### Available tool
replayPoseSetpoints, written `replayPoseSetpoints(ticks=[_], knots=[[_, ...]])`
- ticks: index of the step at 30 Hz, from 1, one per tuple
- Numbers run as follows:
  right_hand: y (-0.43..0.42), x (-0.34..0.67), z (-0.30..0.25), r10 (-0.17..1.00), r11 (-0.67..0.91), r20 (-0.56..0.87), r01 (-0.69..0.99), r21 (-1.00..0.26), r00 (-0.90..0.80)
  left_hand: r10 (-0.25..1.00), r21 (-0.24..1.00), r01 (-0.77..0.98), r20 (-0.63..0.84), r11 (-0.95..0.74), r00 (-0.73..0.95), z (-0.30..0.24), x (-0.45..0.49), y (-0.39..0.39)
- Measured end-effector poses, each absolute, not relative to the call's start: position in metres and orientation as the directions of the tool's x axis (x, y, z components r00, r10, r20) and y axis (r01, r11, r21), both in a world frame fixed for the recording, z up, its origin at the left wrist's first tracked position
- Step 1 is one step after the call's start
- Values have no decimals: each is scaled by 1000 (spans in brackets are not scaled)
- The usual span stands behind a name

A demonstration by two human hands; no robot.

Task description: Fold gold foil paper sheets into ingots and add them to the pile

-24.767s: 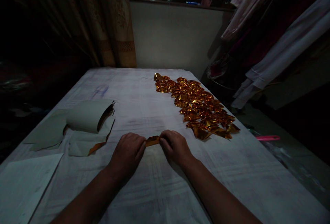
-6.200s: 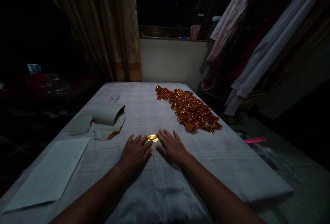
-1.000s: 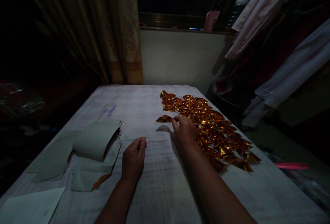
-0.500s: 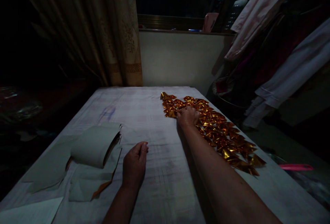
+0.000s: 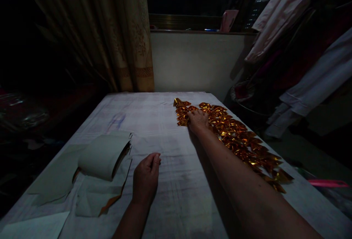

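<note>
My right hand (image 5: 198, 120) reaches far across the white cloth-covered table (image 5: 165, 129) and rests on the left edge of a long row of folded gold foil pieces (image 5: 239, 136). Its fingers curl down onto the pieces; I cannot make out whether it still holds one. My left hand (image 5: 146, 176) lies on the cloth near me with fingers loosely curled together and nothing in it. Just left of it sits a stack of grey-backed foil sheets (image 5: 101, 156), the top one curled up, a gold edge showing.
A pale sheet of paper (image 5: 33, 228) lies at the near left corner. A curtain (image 5: 121, 33) hangs behind the table on the left; clothes (image 5: 297, 48) hang on the right. A pink object (image 5: 327, 183) lies on the floor to the right.
My right hand carried a folded gold piece from mid-table out to the row and now rests on it. The left hand stayed near the sheets.
</note>
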State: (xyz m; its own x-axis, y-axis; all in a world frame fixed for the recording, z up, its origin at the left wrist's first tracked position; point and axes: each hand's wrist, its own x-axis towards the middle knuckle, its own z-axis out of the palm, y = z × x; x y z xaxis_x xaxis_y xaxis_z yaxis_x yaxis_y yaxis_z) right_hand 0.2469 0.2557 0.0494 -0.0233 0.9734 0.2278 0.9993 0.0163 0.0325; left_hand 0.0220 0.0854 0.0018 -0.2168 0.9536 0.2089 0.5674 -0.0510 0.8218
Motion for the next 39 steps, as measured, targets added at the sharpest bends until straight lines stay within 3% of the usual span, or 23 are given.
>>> replayPoseSetpoints(ticks=[8, 18, 39], knots=[[262, 255, 43, 977, 80, 192, 995, 66, -92, 954, 824, 565, 206, -49, -218, 5, 23, 85], [255, 253, 41, 957, 126, 255, 990, 66, -139, 954, 816, 577, 207, -47, -215, 5, 22, 85], [258, 252, 40, 956, 36, 287, 996, 77, -57, 954, 815, 576, 213, -56, -210, 4, 22, 85]])
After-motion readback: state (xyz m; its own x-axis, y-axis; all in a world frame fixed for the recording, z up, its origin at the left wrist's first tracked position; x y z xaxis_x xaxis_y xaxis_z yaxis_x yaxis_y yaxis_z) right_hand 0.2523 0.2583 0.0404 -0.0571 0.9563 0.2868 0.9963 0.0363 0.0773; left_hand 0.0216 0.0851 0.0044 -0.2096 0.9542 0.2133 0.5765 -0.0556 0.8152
